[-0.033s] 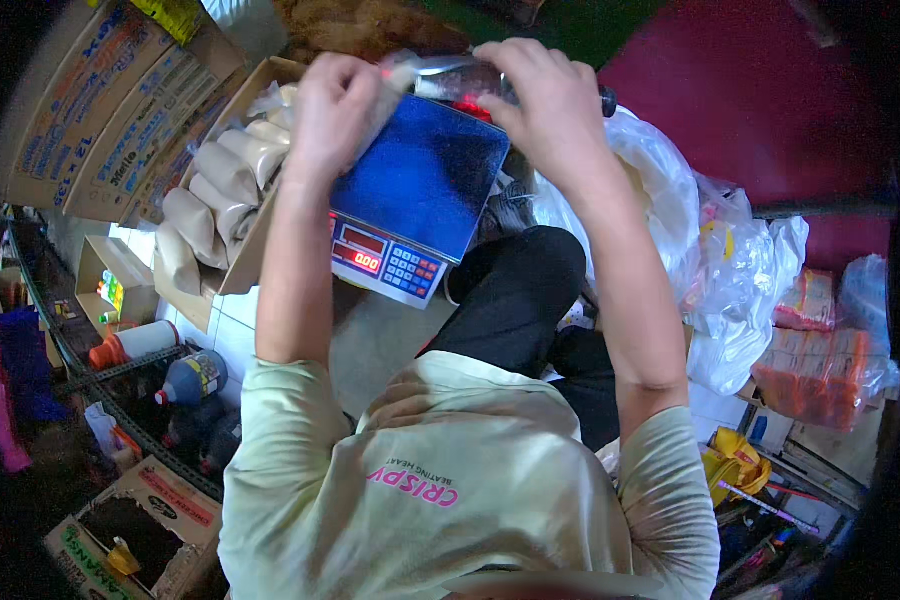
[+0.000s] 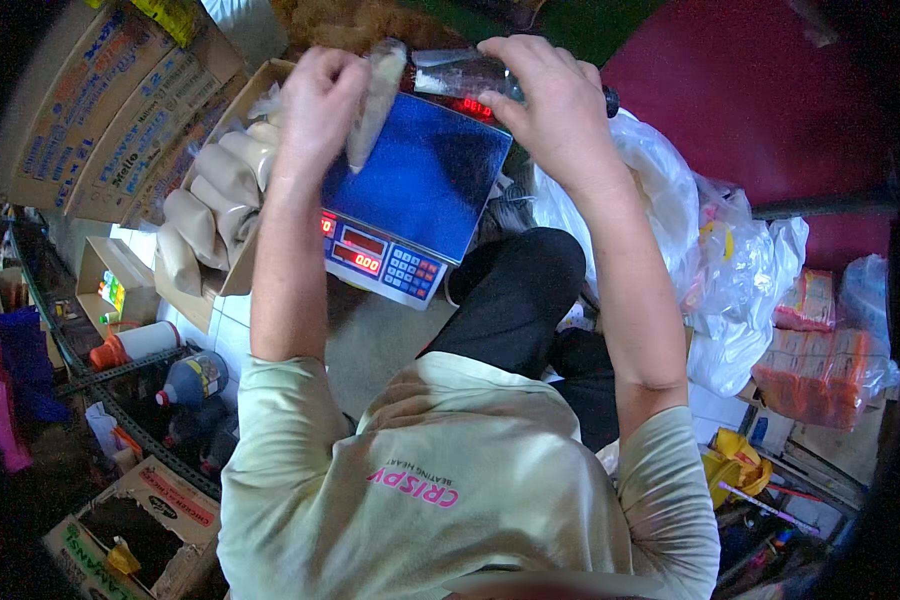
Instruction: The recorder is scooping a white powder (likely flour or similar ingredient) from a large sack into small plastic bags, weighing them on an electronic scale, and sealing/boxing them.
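Note:
My left hand (image 2: pixel 320 95), fingers closed, grips a narrow clear plastic bag of pale powder (image 2: pixel 374 115). The bag hangs slanted over the far left corner of the blue-topped digital scale (image 2: pixel 420 185); whether it touches the plate I cannot tell. Just beyond the far edge of the scale, my right hand (image 2: pixel 555 105) is wrapped around a clear plastic bottle (image 2: pixel 460 75) lying sideways. Its dark cap end points right, and some white stuff shows at its left end. The bottle is apart from the bag.
To the left, a cardboard box (image 2: pixel 232 262) holds several filled bags of pale powder (image 2: pixel 225 175). White plastic bags (image 2: pixel 660 175) stand at the right, with orange packs (image 2: pixel 810 370) beyond. A blue-labelled bottle (image 2: pixel 192 378) lies at the lower left. My knee (image 2: pixel 530 265) is close to the scale.
My left hand has shifted slightly left with the powder bag, which was smeared near the bottle's end and now hangs away from it over the scale. My right hand has barely moved.

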A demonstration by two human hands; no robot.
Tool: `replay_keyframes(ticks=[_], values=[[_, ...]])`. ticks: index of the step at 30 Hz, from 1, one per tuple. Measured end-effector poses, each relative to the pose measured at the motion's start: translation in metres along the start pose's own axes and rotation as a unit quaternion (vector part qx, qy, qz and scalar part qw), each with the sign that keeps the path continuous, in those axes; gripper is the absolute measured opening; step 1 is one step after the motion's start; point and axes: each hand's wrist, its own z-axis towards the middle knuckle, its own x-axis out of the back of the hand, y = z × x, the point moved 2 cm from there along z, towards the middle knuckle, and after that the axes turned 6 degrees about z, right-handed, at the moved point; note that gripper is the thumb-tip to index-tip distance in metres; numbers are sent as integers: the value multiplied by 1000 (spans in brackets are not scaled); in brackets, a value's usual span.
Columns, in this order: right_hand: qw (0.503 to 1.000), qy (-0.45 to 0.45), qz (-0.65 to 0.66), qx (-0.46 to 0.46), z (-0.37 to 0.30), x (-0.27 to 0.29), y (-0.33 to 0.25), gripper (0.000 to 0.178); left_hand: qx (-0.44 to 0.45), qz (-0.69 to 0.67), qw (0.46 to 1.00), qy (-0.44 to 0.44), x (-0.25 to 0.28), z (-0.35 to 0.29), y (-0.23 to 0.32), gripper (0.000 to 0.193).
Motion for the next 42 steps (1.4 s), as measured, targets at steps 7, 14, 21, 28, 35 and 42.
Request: replay_keyframes(ticks=[7, 14, 21, 28, 35, 42], values=[[955, 38, 219, -198, -41, 6, 40, 53, 107, -137, 984, -49, 14, 18, -9, 26], [890, 56, 180, -416, -181, 28, 136, 60, 92, -181, 976, -72, 30, 22, -16, 19], [863, -164, -143, -457, -252, 10, 176, 71, 106, -109, 984, -89, 44, 21, -13, 19], [955, -47, 30, -290, -170, -13, 113, 56, 101, -91, 981, -135, 46, 16, -8, 16], [958, -41, 283, -34, -50, -40, -15, 51, 73, -123, 977, -159, 25, -6, -2, 13], [983, -82, 151, 65, -6, -53, -36, 42, -1, -103, 980, -171, 26, -13, -6, 11]])
